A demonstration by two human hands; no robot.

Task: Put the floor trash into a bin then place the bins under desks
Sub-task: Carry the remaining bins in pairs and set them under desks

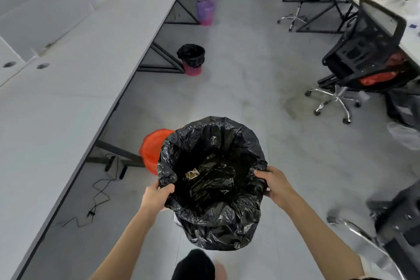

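Nearest to me, my left hand (156, 196) and right hand (276, 185) each grip the rim of a round bin lined with crinkled black plastic (212, 179), held above the grey floor (245, 79). Just left behind it sits an orange bag-lined bin (151, 149) by the long white desk (68, 79). Farther along stands a pink mesh bin with black liner (192, 59).

Bin (211, 179) sitting centre aisle between both hands; desk (68, 75) running at nine o'clock, another bin (192, 59) standing at twelve, chair (363, 52) at two.
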